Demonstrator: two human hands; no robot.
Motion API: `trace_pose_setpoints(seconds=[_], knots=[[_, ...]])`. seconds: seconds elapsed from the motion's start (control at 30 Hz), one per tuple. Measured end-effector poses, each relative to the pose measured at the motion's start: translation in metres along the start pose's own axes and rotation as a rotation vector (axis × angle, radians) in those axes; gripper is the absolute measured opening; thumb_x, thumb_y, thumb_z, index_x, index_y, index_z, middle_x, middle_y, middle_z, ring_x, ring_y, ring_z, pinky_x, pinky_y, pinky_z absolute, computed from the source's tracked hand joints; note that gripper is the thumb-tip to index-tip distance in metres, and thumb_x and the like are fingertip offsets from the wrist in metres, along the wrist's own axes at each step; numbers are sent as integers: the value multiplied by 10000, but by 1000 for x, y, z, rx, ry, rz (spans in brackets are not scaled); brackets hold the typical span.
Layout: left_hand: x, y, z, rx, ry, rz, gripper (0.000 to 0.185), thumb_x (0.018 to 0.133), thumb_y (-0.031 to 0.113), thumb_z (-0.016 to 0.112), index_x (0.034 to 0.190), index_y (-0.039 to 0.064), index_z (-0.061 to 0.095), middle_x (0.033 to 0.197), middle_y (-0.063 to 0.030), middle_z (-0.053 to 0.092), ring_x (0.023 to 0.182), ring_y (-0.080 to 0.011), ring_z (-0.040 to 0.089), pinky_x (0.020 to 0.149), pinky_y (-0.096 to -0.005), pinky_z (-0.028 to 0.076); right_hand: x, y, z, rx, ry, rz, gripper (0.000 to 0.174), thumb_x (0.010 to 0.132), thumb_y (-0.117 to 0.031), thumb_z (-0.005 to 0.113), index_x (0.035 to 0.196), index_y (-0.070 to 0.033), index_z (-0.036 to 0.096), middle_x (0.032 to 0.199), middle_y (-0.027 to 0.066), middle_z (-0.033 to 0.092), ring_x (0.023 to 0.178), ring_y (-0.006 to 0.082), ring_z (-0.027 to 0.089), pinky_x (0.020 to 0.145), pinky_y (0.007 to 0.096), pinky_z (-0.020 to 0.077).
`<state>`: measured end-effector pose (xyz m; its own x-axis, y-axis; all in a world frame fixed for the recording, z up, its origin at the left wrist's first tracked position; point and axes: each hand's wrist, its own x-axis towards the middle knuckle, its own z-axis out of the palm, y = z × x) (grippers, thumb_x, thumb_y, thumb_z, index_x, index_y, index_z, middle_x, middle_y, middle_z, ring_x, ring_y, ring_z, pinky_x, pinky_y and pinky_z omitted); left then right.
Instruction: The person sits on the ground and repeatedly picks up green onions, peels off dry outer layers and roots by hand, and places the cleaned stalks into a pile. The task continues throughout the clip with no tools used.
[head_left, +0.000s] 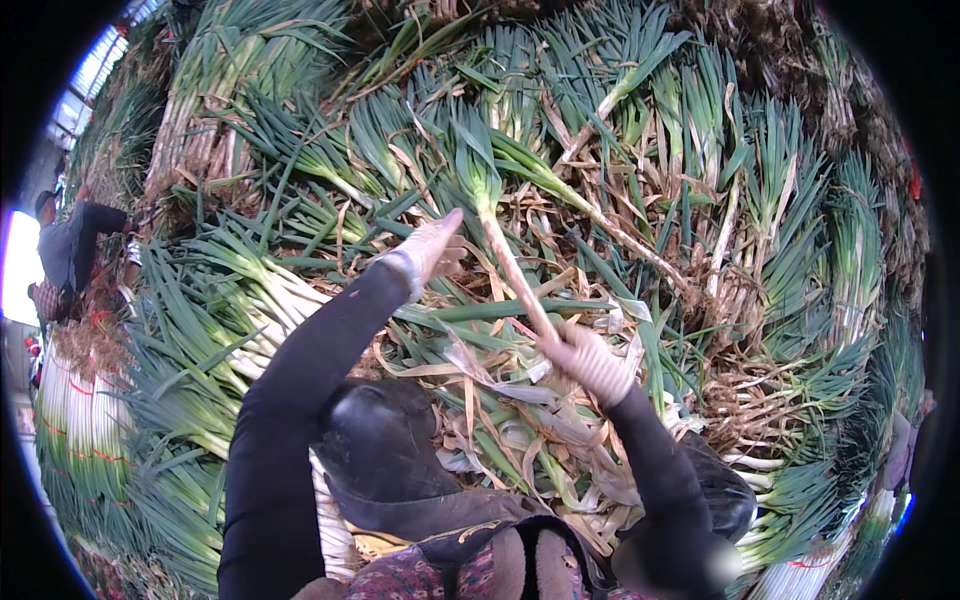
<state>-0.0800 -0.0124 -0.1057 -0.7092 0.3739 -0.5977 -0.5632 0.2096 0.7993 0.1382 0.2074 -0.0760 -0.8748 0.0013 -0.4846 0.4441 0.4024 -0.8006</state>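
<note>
A long green onion (516, 279) with brownish outer skin runs from its fanned green leaves down to my right hand (596, 364). That gloved hand grips its lower end, and the root tip is hidden. My left hand (431, 251), also gloved, is just left of the stalk, empty, its thumb and fingers apart. Beneath my hands lies a heap of stripped leaves and papery skins (551, 420). Another unpeeled onion (615, 229) lies slanted to the right of the held one, its roots pointing toward me.
Pale peeled onions (289, 300) lie piled beside my left arm. Bundles tied with red bands (82, 420) stand at far left, near another person (71, 244). Unpeeled onions (772, 202) form a bank ahead and right. Rooty onions (750, 409) lie near my right knee.
</note>
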Motion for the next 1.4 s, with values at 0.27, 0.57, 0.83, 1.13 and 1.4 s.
trace_pose_setpoints(seconds=[0.27,0.57,0.83,1.13,1.4], knots=[[-7,0,59,-489,-100,48,310,1004,355,528,1110,72,597,873,-116,683,732,-265,651,683,-434,547,-153,2,59,-40,75,-189,374,856,-331,650,1008,10,627,808,186,634,779,310,641,733,415,502],[-119,7,113,-777,-593,289,387,969,260,612,1286,49,544,1172,-133,663,1034,-259,659,906,-387,543,-68,-29,47,194,589,-541,493,840,-216,744,1221,9,527,1000,64,629,872,116,583,799,276,505],[-117,9,114,-828,-648,384,415,981,270,589,1304,20,510,1174,-152,651,973,-297,674,885,-450,569,-14,-56,48,855,428,-588,383,828,-50,736,1118,-45,487,1036,54,606,922,129,590,837,267,498],[-103,8,117,-927,-492,393,355,945,169,657,1258,61,530,1118,-86,644,988,-211,646,889,-354,558,-2,-76,44,832,481,-566,326,822,-32,694,1076,-10,491,1011,84,622,892,150,581,863,282,483],[-88,21,82,-976,-155,278,307,943,207,647,1160,47,502,871,-116,691,718,-247,681,612,-372,592,-34,-73,69,729,428,-494,259,862,-69,672,1068,10,536,876,69,616,742,135,565,645,268,488]])
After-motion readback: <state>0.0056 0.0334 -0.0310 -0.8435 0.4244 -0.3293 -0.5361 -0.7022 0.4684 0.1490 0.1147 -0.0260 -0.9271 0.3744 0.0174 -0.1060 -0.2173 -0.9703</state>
